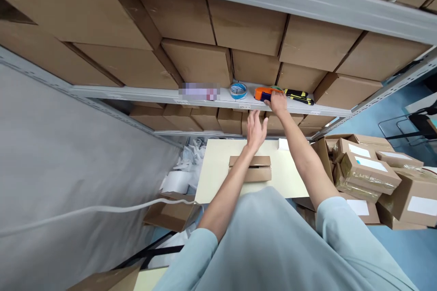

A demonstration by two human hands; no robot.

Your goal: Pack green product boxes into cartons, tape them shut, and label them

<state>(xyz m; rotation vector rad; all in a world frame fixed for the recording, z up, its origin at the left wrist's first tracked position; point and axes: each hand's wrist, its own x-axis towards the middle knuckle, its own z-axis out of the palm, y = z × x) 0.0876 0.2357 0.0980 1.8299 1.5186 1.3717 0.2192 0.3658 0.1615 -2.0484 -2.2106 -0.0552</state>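
My right hand (277,102) reaches up to the shelf, its fingers closed around the right end of an orange and dark blue tape dispenser (262,94). Part of the dispenser is hidden behind that hand. Just right of it lie black and yellow utility knives (299,97). A roll of blue tape (238,91) sits on the shelf to the left. My left hand (256,131) is raised below the shelf edge, fingers stretched out and holding nothing. Beneath it a small cardboard box (255,173) rests on the pale table (215,168), with a narrow dark gap between its top flaps.
Brown cartons (196,63) fill the shelving behind the metal beam (153,95). Packed boxes with white labels (370,173) are piled at the right. White wrapping material (189,159) lies left of the table, where a pale hose or cable (102,209) crosses.
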